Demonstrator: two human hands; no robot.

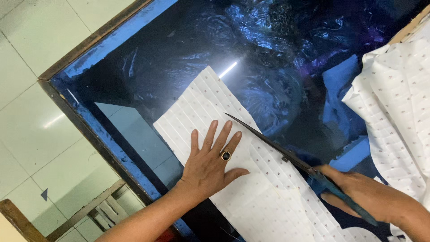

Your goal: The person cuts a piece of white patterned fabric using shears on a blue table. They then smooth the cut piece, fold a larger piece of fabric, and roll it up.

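Under left grip [208,163], white cloth [264,188]

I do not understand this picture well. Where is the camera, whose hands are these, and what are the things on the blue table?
The camera sits on a person's head and looks down, so both hands belong to that person; there is no machine. The left hand, which wears a ring, lies flat on a strip of white cloth with small dots and presses it down. The right hand holds a pair of long scissors with blue handles; the blades lie along the cloth's right edge. The cloth rests on a dark table with a glossy top and a blue rim. More of the same white cloth lies in a heap at the right. The tiled floor shows at the left.
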